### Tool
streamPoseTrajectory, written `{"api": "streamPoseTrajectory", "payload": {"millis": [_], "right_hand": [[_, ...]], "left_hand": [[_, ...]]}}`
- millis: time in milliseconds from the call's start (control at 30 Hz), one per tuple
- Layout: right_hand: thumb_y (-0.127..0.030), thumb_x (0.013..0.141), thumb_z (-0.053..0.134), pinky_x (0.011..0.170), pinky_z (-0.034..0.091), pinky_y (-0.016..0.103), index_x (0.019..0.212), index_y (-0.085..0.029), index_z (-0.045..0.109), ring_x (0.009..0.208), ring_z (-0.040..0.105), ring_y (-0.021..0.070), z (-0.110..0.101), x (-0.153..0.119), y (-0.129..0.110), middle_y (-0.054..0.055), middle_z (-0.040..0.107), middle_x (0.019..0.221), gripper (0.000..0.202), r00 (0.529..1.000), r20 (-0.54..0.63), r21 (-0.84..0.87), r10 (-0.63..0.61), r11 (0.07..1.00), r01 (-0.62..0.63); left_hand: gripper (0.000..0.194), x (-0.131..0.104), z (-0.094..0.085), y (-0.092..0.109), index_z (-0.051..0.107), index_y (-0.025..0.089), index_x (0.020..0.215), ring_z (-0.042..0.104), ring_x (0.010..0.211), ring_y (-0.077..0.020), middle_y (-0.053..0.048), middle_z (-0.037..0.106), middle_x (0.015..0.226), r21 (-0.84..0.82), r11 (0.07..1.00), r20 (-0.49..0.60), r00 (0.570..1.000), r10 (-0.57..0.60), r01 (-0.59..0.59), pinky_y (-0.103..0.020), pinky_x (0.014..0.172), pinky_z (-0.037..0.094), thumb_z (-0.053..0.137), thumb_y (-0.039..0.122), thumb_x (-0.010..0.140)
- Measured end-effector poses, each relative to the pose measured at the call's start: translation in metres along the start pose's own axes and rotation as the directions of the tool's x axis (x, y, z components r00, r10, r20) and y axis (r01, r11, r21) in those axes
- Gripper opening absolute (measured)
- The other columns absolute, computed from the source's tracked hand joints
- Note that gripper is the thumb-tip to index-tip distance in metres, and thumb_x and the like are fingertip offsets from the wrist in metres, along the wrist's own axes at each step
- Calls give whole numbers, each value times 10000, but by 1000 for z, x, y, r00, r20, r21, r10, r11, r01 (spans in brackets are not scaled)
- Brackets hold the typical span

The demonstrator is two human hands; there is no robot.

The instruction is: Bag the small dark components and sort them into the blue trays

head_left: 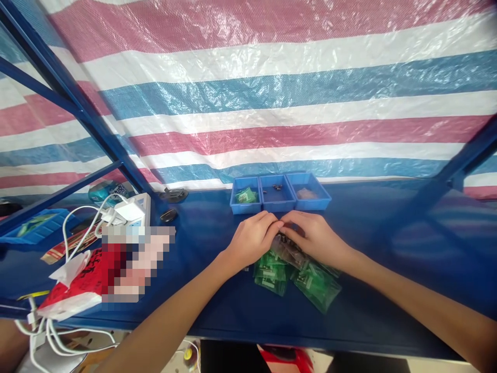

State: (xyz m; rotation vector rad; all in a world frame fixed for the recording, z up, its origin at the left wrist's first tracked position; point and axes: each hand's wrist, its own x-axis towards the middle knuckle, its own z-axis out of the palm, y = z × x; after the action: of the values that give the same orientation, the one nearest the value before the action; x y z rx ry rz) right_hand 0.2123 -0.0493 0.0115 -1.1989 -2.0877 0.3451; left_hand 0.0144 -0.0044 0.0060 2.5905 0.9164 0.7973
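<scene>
My left hand and my right hand meet in front of the blue trays, fingertips almost touching. Both are closed, thumbs against fingers, pinching the top edge of a small clear plastic bag. Small dark parts show near that bag's upper edge, partly hidden by my fingers. Beneath and in front of it lie green packets in clear plastic, some on the left and one on the right.
Three joined blue trays hold green packets, several small dark parts and clear plastic bags. To the left on the blue table are a white power strip with cables, a red bag and a black object.
</scene>
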Motion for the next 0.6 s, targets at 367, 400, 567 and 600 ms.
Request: {"api": "streamPoseTrajectory", "payload": {"millis": [367, 400, 567, 600], "right_hand": [[-285, 1044, 486, 609, 427, 276, 956, -208, 657, 665, 609, 164, 4, -2, -3, 20, 684, 804, 208, 990, -137, -47, 31, 998, -38], [-283, 1045, 485, 612, 429, 276, 961, -209, 660, 669, 615, 165, 4, -3, -3, 20, 688, 805, 208, 988, -151, -49, 36, 998, -43], [-302, 1037, 509, 596, 428, 268, 920, -214, 664, 658, 621, 164, 6, -4, -4, 15, 687, 778, 212, 989, -140, -47, 49, 997, -56], [-311, 1035, 514, 587, 424, 269, 905, -214, 661, 649, 616, 164, 6, -4, -3, 15, 683, 768, 219, 989, -138, -52, 50, 997, -58]], "left_hand": [[178, 3, -5, 3, 655, 215, 1126, 663, 887, -152, -37, 685, 1042, -290, 954, -121, 992, 47, -80, -243, 726, 519, 510, 243, 1026], [163, 3, -5, 2, 662, 216, 1122, 670, 902, -154, -33, 694, 1038, -319, 944, -127, 991, 46, -85, -235, 720, 525, 547, 235, 1008], [122, 4, -1, 1, 690, 221, 1067, 692, 908, -157, -17, 734, 1007, -357, 933, -140, 990, -3, -48, -223, 704, 541, 614, 231, 973], [117, 4, 0, 1, 692, 220, 1056, 692, 902, -156, -18, 734, 1003, -360, 932, -141, 990, -11, -41, -223, 706, 545, 608, 236, 977]]}}
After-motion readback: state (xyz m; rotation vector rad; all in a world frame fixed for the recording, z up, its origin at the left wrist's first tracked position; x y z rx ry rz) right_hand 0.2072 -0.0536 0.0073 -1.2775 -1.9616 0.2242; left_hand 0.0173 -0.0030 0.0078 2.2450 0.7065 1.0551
